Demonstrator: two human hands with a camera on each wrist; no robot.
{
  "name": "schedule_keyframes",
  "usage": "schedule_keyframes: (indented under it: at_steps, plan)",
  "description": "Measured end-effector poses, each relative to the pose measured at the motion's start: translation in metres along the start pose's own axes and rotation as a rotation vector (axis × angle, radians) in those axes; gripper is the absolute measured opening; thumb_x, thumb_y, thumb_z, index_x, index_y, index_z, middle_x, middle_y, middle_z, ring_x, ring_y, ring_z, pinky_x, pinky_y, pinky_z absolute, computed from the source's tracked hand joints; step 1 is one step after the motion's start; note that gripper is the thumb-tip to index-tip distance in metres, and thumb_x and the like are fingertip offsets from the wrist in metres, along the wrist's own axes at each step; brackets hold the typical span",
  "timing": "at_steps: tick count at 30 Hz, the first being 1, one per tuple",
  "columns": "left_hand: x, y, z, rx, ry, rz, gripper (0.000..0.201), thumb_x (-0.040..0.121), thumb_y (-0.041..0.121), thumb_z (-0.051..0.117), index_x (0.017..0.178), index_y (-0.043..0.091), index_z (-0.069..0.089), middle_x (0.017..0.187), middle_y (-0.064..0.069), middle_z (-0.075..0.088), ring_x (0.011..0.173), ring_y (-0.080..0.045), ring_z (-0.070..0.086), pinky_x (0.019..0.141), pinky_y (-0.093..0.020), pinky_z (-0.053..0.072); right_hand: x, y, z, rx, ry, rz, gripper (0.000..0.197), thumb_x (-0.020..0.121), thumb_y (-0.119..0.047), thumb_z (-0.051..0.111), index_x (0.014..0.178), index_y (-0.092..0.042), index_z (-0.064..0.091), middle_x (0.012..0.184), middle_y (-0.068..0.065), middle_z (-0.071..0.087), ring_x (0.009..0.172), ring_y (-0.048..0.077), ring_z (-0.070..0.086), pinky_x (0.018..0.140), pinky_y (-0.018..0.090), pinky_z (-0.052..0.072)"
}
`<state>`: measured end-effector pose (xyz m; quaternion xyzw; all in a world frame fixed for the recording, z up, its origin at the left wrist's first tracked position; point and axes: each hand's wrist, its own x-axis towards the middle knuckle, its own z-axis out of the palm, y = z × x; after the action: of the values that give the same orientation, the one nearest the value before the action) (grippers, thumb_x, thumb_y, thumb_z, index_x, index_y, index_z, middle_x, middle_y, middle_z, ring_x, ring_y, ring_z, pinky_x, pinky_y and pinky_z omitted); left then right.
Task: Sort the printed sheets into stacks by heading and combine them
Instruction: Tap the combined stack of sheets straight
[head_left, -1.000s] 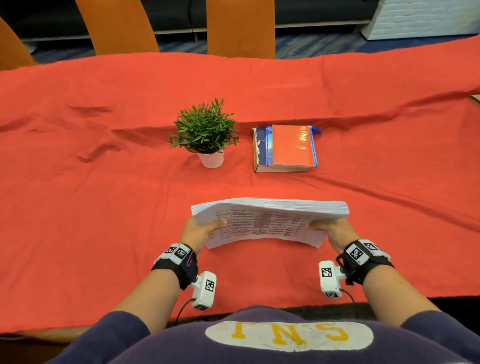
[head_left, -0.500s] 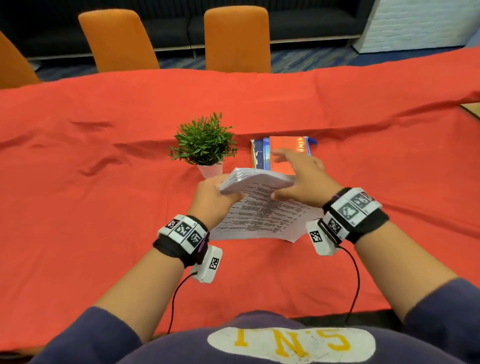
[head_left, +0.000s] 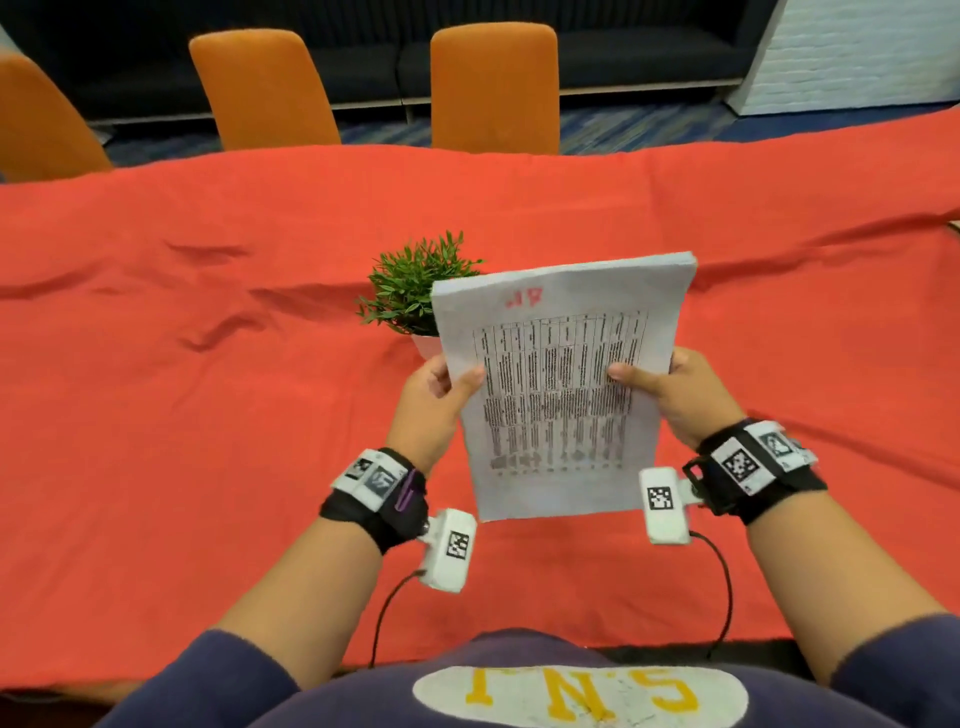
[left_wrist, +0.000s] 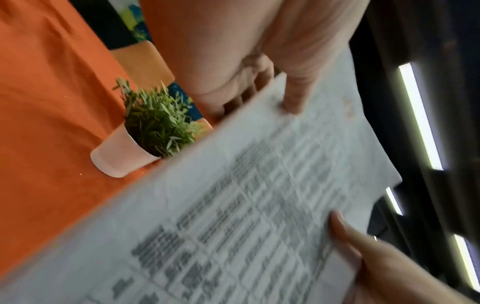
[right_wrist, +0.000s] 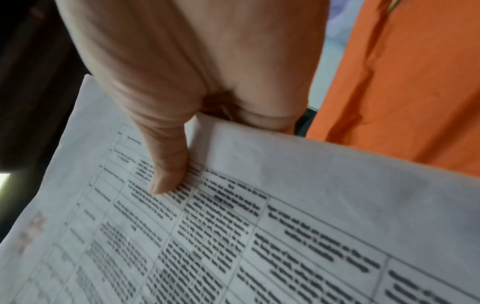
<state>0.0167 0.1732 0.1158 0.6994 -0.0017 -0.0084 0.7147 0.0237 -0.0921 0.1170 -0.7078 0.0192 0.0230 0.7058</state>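
A thick stack of printed sheets (head_left: 558, 395) is held upright in the air above the red table, its top page showing a table of text and a red handwritten mark near the top. My left hand (head_left: 441, 387) grips the stack's left edge, thumb on the front page. My right hand (head_left: 670, 387) grips the right edge the same way. In the left wrist view the stack of sheets (left_wrist: 233, 205) fills the lower right, with my left thumb (left_wrist: 296, 96) pressed on it. The right wrist view shows my right thumb (right_wrist: 168, 164) on the stack's printed page (right_wrist: 259, 226).
A small potted plant (head_left: 410, 293) in a white pot stands on the red tablecloth (head_left: 208, 415) just behind the stack's left side. Orange chairs (head_left: 493, 88) line the table's far edge. The books seen earlier are hidden behind the sheets.
The stack was lifted off the table and turned from lying flat and sideways to standing upright facing me. My right hand shifted from the top of the stack to its right edge.
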Motion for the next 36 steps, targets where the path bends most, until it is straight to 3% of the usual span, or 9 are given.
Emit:
schedule_keyframes:
  at_steps: [3, 6, 12, 17, 24, 28, 30, 32, 36]
  plan:
    - [-0.004, -0.013, 0.018, 0.068, 0.132, 0.039, 0.019, 0.095, 0.012, 0.055, 0.113, 0.016, 0.062, 0.109, -0.001, 0.07, 0.102, -0.018, 0.066, 0.09, -0.037, 0.052, -0.007, 0.024, 0.011, 0.079, 0.069, -0.015, 0.047, 0.054, -0.041, 0.087, 0.094, -0.02, 0.075, 0.106, -0.001, 0.074, 0.103, 0.016, 0.068, 0.096, 0.036, 0.051]
    - [-0.012, -0.016, 0.025, 0.082, 0.236, 0.11, 0.022, 0.095, 0.011, 0.054, 0.115, 0.018, 0.06, 0.106, 0.007, 0.069, 0.098, -0.006, 0.065, 0.086, -0.024, 0.051, -0.017, 0.037, 0.021, 0.137, 0.129, -0.031, 0.046, 0.051, -0.047, 0.086, 0.089, -0.023, 0.076, 0.101, -0.001, 0.075, 0.098, 0.016, 0.069, 0.089, 0.031, 0.054]
    - [-0.031, -0.042, 0.029, 0.045, 0.306, 0.092, 0.024, 0.097, 0.013, 0.053, 0.119, 0.02, 0.055, 0.104, 0.012, 0.066, 0.09, 0.011, 0.062, 0.08, -0.01, 0.047, -0.036, 0.065, 0.033, 0.096, 0.138, 0.001, 0.018, 0.079, -0.011, 0.072, 0.093, -0.023, 0.071, 0.095, -0.009, 0.075, 0.092, 0.009, 0.07, 0.087, 0.033, 0.053]
    - [-0.038, -0.062, 0.026, 0.047, 0.303, 0.048, 0.022, 0.094, 0.027, 0.042, 0.108, 0.043, 0.049, 0.1, 0.029, 0.065, 0.097, 0.011, 0.058, 0.086, -0.019, 0.043, -0.04, 0.08, 0.041, 0.081, 0.094, 0.073, 0.022, 0.082, -0.007, 0.07, 0.095, -0.025, 0.069, 0.09, -0.014, 0.075, 0.088, 0.002, 0.07, 0.079, 0.021, 0.055]
    - [-0.035, -0.071, 0.021, 0.07, 0.339, 0.044, 0.035, 0.086, 0.017, 0.034, 0.099, 0.046, 0.049, 0.096, 0.011, 0.062, 0.086, -0.002, 0.055, 0.08, -0.02, 0.044, -0.037, 0.087, 0.036, 0.103, 0.067, 0.09, 0.024, 0.082, -0.009, 0.07, 0.104, -0.017, 0.068, 0.102, -0.006, 0.074, 0.097, 0.008, 0.069, 0.079, 0.019, 0.054]
    - [-0.036, -0.089, 0.016, 0.159, 0.31, -0.013, 0.022, 0.086, 0.021, 0.031, 0.101, 0.025, 0.047, 0.096, 0.0, 0.059, 0.086, -0.013, 0.052, 0.081, -0.031, 0.043, -0.036, 0.099, 0.031, 0.063, 0.073, 0.125, 0.026, 0.081, -0.011, 0.072, 0.106, -0.017, 0.069, 0.104, -0.005, 0.074, 0.101, 0.01, 0.068, 0.086, 0.027, 0.053]
    - [-0.033, -0.092, 0.014, 0.215, 0.286, 0.0, 0.017, 0.091, 0.022, 0.032, 0.1, 0.012, 0.043, 0.092, -0.003, 0.056, 0.084, -0.012, 0.049, 0.077, -0.024, 0.041, -0.032, 0.099, 0.03, 0.053, 0.08, 0.138, 0.024, 0.08, -0.011, 0.072, 0.103, -0.02, 0.069, 0.101, -0.007, 0.074, 0.099, 0.008, 0.069, 0.085, 0.026, 0.052]
    - [-0.024, -0.087, 0.015, 0.272, 0.263, 0.018, 0.01, 0.098, 0.015, 0.033, 0.097, 0.009, 0.04, 0.082, 0.002, 0.049, 0.072, -0.006, 0.044, 0.065, -0.012, 0.037, -0.025, 0.095, 0.029, 0.051, 0.084, 0.141, 0.024, 0.081, -0.011, 0.072, 0.103, -0.02, 0.069, 0.102, -0.005, 0.074, 0.098, 0.009, 0.069, 0.086, 0.027, 0.053]
    - [0.001, -0.078, 0.018, 0.319, 0.24, -0.062, 0.012, 0.1, 0.012, 0.032, 0.103, 0.005, 0.041, 0.08, -0.002, 0.043, 0.066, -0.014, 0.038, 0.057, -0.025, 0.034, -0.002, 0.092, 0.023, 0.007, 0.095, 0.185, 0.026, 0.082, -0.016, 0.072, 0.107, -0.018, 0.065, 0.105, -0.003, 0.072, 0.099, 0.013, 0.069, 0.089, 0.034, 0.053]
